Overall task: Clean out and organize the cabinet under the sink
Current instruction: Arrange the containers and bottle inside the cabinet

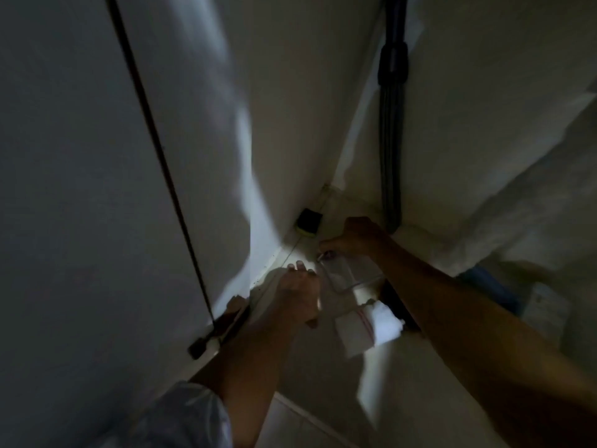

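I look into a dim white cabinet interior. My left hand (298, 294) rests flat on the cabinet floor (323, 376) near the left wall, fingers spread. My right hand (353, 236) reaches further in and pinches the top of a clear plastic bag-like item (347, 273) lying on the floor. A white cloth with a red stripe (361, 328) lies just in front of the clear item, between my forearms. A dark sponge with a yellow-green edge (308, 223) sits in the back corner against the left wall.
A dark corrugated drain hose (392, 124) runs down the back wall to the floor beside my right hand. The cabinet door (80, 189) stands to the left with a dark hinge (206, 341) at its base. A blue object (494, 286) shows at right.
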The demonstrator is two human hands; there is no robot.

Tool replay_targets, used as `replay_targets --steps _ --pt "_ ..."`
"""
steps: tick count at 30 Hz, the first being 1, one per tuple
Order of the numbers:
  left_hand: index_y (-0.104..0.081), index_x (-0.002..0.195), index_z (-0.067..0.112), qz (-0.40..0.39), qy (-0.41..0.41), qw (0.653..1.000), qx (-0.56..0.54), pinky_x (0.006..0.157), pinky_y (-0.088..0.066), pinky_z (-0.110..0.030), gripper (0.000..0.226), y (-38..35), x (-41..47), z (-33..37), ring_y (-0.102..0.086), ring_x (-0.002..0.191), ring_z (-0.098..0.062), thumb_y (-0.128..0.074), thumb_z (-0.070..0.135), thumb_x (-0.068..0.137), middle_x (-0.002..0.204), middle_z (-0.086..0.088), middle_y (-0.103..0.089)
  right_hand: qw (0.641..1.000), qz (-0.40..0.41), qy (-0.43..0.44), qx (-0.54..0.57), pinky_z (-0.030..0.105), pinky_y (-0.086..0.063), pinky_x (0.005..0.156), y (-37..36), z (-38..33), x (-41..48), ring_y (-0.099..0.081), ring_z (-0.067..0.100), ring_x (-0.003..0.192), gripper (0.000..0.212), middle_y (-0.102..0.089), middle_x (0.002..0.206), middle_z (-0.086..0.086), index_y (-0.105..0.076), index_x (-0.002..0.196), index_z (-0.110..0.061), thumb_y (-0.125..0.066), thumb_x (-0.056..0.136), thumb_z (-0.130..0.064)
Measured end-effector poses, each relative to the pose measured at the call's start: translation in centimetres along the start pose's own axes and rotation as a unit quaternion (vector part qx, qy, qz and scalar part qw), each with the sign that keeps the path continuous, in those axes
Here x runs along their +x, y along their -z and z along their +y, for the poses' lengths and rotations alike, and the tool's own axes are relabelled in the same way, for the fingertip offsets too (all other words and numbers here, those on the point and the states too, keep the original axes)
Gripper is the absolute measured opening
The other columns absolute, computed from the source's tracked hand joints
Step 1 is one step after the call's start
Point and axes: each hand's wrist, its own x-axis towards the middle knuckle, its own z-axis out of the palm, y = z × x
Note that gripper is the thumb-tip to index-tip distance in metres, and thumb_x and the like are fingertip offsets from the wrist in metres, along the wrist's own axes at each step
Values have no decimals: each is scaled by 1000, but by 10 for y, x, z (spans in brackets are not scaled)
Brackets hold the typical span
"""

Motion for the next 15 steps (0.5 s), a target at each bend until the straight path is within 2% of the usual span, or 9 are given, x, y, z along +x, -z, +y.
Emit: replay_targets --steps 1,2,4,6,8,10,12,13,15 --pt "-31 161 -1 -2 -5 1000 2 123 -36 -52 115 0 -2 -2 -33 155 -45 -94 42 74 172 -30 -20 999 20 6 24 31 -51 77 0 5 -8 -62 28 109 103 -62 132 13 -58 131 -11 -70 62 -85" --pt "-32 160 2 -7 -6 1000 -8 122 -38 -52 113 -3 -4 -7 -33 156 -44 -92 44 74 172 -28 -20 998 31 10 58 34 -53 87 -3 6 -14 -58 31 121 111 -56 141 14 -50 142 -10 -73 62 -83" --pt "-41 156 9 15 -1 997 -79 120 -43 -51 92 -6 -9 -15 -38 154 -40 -84 44 82 171 -21 -28 988 57 12 144 43 -48 109 -7 10 -32 -44 35 141 125 -39 157 15 -30 158 -13 -81 62 -75" --pt "-50 152 19 77 29 978 -193 112 -50 -48 64 -7 -14 -26 -53 142 -35 -67 37 93 160 -11 -50 972 95 7 213 47 -43 115 -20 9 -52 -38 35 145 129 -35 159 13 -24 160 -18 -83 59 -73" --pt "-59 144 30 146 84 937 -307 105 -55 -47 49 -1 -19 -31 -63 128 -32 -51 37 97 144 -5 -64 974 118 19 194 45 -38 119 -36 6 -70 -38 30 145 122 -37 158 9 -29 159 -21 -75 61 -78" --pt "-66 136 32 167 113 894 -399 102 -55 -46 50 7 -24 -26 -65 122 -32 -40 47 96 137 -5 -69 979 158 58 114 39 -37 118 -56 5 -89 -40 24 142 110 -41 156 8 -34 157 -20 -67 70 -78" --pt "-68 137 28 156 121 869 -453 98 -52 -38 56 13 -28 -16 -65 122 -34 -38 58 101 137 -9 -70 958 192 76 197 37 -47 106 -76 4 -106 -49 26 130 101 -48 144 9 -43 150 -17 -80 68 -64" --pt "-67 138 24 153 128 871 -449 93 -49 -35 57 15 -31 -12 -65 121 -35 -40 59 102 137 -11 -69 946 196 78 244 36 -50 101 -84 4 -112 -52 27 126 98 -50 139 8 -46 146 -18 -85 65 -58" --pt "-68 132 20 155 148 894 -394 91 -54 -38 56 22 -39 -8 -66 116 -37 -46 57 97 128 -14 -71 930 186 79 305 38 -52 101 -94 1 -122 -53 24 124 101 -48 138 5 -43 144 -19 -89 61 -53"
